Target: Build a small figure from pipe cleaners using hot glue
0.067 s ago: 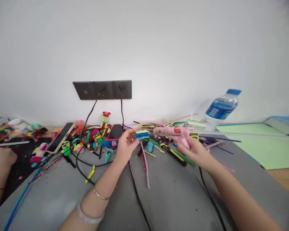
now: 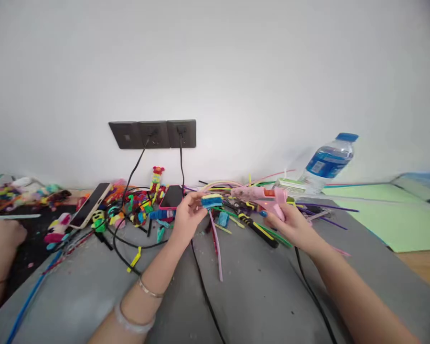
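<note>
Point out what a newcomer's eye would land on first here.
Probably the pink glue gun in the right hand, just right of centre, pointing toward the blue-and-yellow piece in the left hand. Next might come the black sockets on the pale wall, left of centre, and the blue-capped bottle near the wall on the right.

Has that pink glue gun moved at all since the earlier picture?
Yes, slightly: the pink glue gun has shifted right in the view, away from the blue-and-yellow piece, judged against the black wall sockets.
</note>
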A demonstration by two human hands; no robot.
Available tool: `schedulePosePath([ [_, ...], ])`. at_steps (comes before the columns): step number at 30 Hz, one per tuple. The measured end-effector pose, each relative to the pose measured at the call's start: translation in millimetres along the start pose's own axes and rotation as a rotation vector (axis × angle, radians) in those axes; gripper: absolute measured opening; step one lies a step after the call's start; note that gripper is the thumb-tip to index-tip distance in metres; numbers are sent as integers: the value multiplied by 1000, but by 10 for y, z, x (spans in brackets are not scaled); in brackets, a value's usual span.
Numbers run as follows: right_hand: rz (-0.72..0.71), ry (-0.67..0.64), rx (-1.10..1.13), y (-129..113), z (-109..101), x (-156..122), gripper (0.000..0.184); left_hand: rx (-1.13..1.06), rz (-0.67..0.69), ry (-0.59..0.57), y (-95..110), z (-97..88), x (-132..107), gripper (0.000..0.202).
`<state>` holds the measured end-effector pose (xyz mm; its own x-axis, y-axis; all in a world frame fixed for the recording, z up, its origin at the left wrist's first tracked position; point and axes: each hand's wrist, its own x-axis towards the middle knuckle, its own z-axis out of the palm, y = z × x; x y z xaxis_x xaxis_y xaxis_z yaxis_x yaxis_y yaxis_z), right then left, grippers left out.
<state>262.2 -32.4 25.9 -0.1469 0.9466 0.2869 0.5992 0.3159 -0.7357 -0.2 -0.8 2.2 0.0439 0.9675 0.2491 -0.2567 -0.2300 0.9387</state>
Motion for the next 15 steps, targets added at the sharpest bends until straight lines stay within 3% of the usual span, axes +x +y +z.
schedulePosePath([
  [9,27,158,709,-48,-76,55,56,1,-20,-50,45,10,-26,31],
  [12,120,241,750,-45,-224,-20,60,1,-21,-69,35,6,-28,31],
  [15,223,413,743,8,-406,-248,53,3,-13,-83,29,13,-26,29],
])
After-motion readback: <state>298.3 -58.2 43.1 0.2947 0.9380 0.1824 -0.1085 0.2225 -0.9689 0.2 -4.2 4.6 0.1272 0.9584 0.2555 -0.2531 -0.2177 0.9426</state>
